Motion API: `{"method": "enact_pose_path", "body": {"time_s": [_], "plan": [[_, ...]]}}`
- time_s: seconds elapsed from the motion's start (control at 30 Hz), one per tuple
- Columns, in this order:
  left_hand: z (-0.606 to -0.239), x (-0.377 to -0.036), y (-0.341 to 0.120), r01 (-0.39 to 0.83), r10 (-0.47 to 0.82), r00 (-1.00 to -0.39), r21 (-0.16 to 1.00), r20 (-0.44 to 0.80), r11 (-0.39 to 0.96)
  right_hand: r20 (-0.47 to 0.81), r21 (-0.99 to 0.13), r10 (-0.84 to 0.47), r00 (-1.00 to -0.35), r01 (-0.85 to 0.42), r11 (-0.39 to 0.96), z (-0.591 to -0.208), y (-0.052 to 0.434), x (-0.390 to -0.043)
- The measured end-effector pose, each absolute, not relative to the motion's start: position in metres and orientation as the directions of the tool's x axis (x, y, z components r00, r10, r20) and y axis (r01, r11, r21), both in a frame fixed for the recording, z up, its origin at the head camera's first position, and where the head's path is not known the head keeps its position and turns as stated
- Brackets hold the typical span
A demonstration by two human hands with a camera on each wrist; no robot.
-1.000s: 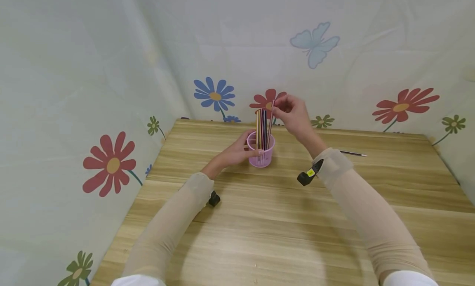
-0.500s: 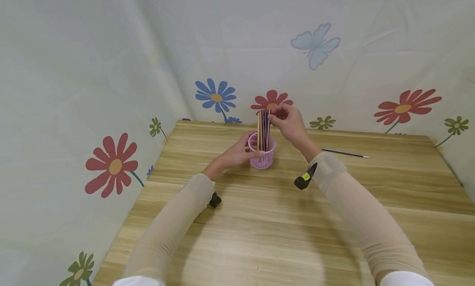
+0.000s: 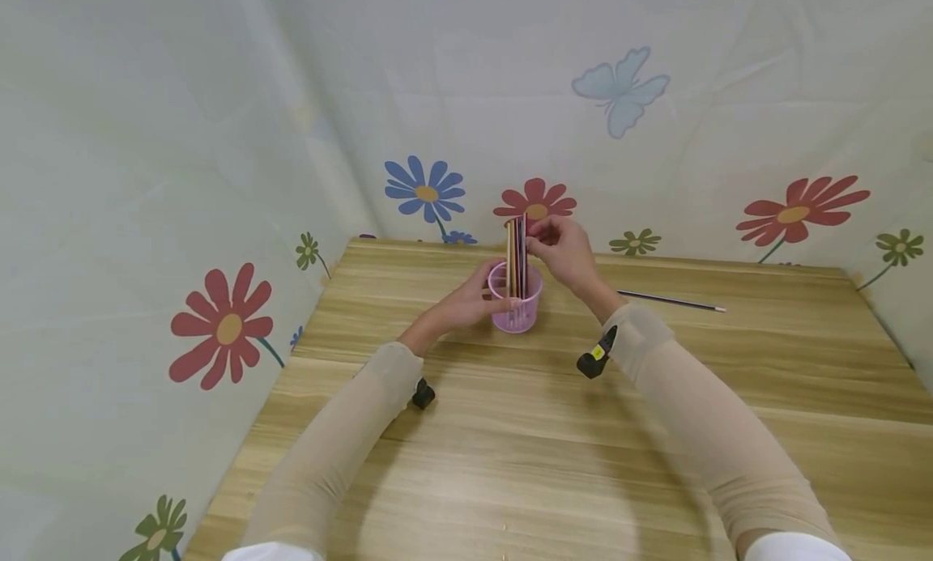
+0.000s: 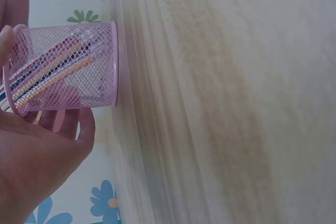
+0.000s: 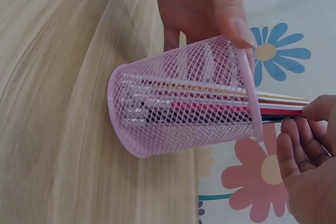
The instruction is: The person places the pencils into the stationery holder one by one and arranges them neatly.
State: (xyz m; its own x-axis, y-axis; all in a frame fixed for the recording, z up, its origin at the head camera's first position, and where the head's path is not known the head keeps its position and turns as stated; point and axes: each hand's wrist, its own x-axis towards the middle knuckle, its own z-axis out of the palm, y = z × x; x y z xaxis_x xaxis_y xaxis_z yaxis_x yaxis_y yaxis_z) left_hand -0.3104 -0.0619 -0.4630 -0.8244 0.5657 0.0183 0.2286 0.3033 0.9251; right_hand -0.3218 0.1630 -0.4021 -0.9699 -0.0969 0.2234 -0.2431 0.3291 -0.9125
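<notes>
A pink mesh pencil cup (image 3: 514, 321) stands on the wooden table, several pencils (image 3: 516, 257) upright in it and leaning together. My left hand (image 3: 466, 300) grips the cup from its left side, thumb across the front near the rim and fingers behind. In the left wrist view those fingers (image 4: 79, 129) curve round the mesh wall. At the pencils' top ends, my right hand (image 3: 568, 253) pinches a pencil between thumb and fingers. The right wrist view has the right thumb (image 5: 319, 109) pressing on the upper pencil ends, just outside the rim.
A dark pencil with a white end (image 3: 674, 300) lies on the table (image 3: 466, 464) right of the cup, partly behind my right wrist. A flower-printed curtain (image 3: 466, 83) hangs close along the table's far and left edges. A black camera (image 3: 594, 363) sticks out from my right wrist.
My right hand has moved down and slightly left, lowering the pencil it pinches further into the cup beside the others. More of the pencil on the table now shows. The left hand keeps its place.
</notes>
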Motion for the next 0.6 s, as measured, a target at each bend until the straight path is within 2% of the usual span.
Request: {"method": "enact_pose_path", "body": {"time_s": [0.23,0.6], "plan": [[-0.464,-0.311,-0.06,0.238,0.564,-0.825,0.925,0.031,0.296,0.26,-0.871,-0.135,-0.956,-0.292,0.395,-0.404,0.173,-0.319],[-0.463,-0.312,-0.06,0.234,0.563,-0.826,0.928,0.033,0.289,0.245,-0.8,-0.22,-0.944,-0.325,0.505,-0.411,0.211,-0.318]]}}
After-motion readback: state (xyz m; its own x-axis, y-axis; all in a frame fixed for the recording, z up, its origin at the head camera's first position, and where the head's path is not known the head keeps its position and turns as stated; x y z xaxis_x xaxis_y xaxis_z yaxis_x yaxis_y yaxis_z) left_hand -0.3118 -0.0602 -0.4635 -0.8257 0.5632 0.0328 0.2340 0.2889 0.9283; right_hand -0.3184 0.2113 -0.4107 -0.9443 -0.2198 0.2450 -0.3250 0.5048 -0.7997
